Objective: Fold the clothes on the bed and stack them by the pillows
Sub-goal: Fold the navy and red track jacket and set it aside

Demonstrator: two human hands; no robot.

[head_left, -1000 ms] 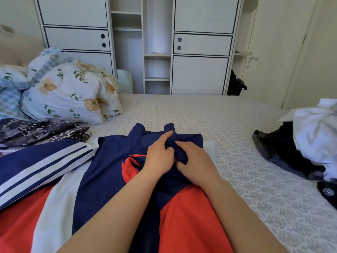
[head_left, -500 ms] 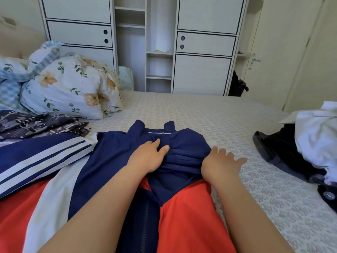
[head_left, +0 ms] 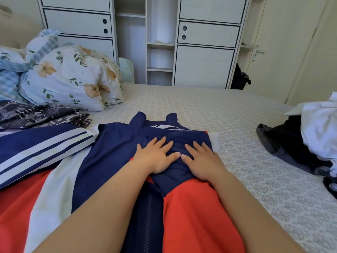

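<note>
A navy, red and white zip jacket point(head_left: 109, 157) lies spread on the bed in front of me, collar pointing away. My left hand point(head_left: 156, 157) presses flat on the navy chest area, fingers straight and spread. My right hand point(head_left: 200, 159) lies flat beside it on the same navy fabric, thumbs nearly touching. The striped sleeve point(head_left: 42, 145) stretches out to the left. A floral pillow point(head_left: 73, 77) and a blue checked pillow point(head_left: 9, 77) sit at the far left.
Dark patterned folded cloth point(head_left: 42, 114) lies by the pillows. A pile of black point(head_left: 284, 143) and white clothes point(head_left: 319, 128) sits at the bed's right edge. The patterned bedspread point(head_left: 228, 114) runs to a white wardrobe point(head_left: 204, 52) behind; a door point(head_left: 273, 48) stands at the right.
My right hand has moved back from the bedspread onto the jacket's chest. Both hands, earlier bunching the navy fabric, now lie flat on it side by side.
</note>
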